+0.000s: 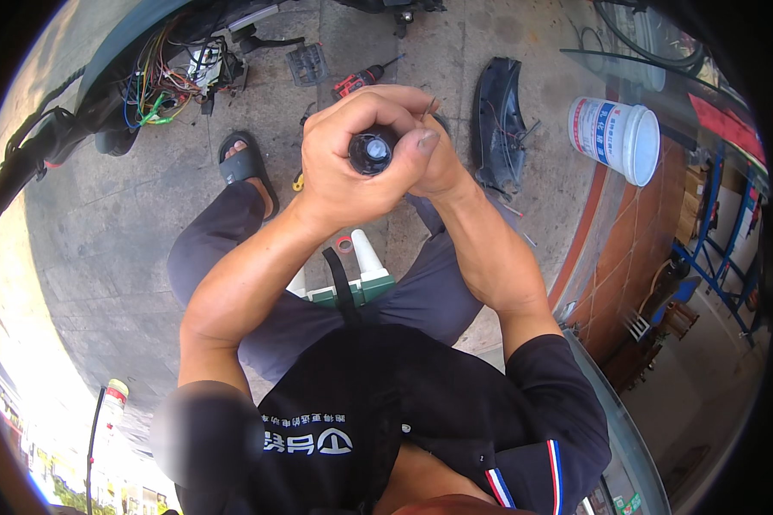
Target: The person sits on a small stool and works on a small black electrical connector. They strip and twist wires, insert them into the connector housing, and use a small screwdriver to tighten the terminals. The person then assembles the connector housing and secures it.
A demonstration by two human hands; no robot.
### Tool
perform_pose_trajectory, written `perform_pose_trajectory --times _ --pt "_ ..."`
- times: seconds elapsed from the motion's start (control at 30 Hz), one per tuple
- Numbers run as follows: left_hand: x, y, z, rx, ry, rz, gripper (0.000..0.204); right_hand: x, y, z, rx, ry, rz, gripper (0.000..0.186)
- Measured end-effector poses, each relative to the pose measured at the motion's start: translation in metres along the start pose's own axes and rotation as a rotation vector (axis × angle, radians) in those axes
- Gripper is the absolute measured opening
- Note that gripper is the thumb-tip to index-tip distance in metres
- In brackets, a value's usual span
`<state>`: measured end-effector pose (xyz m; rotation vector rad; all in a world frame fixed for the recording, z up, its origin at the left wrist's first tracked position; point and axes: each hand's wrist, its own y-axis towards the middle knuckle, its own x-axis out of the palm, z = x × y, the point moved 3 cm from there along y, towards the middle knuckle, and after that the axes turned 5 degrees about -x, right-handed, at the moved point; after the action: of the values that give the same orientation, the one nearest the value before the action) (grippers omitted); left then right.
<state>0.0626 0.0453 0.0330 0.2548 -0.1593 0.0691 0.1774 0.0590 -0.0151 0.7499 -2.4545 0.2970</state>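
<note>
In front of me, my left hand (pixel 339 154) is closed around a black round tube (pixel 372 153). One end of the tube faces up, with a pale, shiny centre. My right hand (pixel 444 161) presses against the left one from the right side. Its fingers are curled and mostly hidden, so what they grip does not show clearly. Some thin dark tips stick up between the two hands, too small to name. Beyond the hands, a red and black power drill (pixel 358 82) lies on the paving.
A black curved plastic panel (pixel 498 124) with wires lies to the right, near a white bucket (pixel 614 137) on its side. At the upper left hangs a bundle of loose coloured wires (pixel 167 86). Between my legs is a green and white stool (pixel 365 279).
</note>
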Motion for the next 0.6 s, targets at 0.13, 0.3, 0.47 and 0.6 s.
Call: perform_pose_trajectory --times 0.13,0.3,0.47,0.6 --pt "-0.006 -0.002 0.002 -0.022 0.027 -0.080 0.014 0.005 -0.001 -0.001 -0.007 0.013 0.074 0.022" --pt "-0.007 -0.001 0.000 0.035 0.120 -0.061 0.016 0.005 0.005 -0.006 -0.073 0.026 0.060 0.028" --pt "-0.011 -0.002 -0.007 0.032 0.204 -0.024 0.027 -0.002 0.009 -0.009 0.006 0.081 0.171 0.030" --pt "-0.019 -0.004 -0.014 -0.043 0.266 0.029 0.037 -0.012 0.020 -0.018 -0.038 0.008 0.109 0.027"
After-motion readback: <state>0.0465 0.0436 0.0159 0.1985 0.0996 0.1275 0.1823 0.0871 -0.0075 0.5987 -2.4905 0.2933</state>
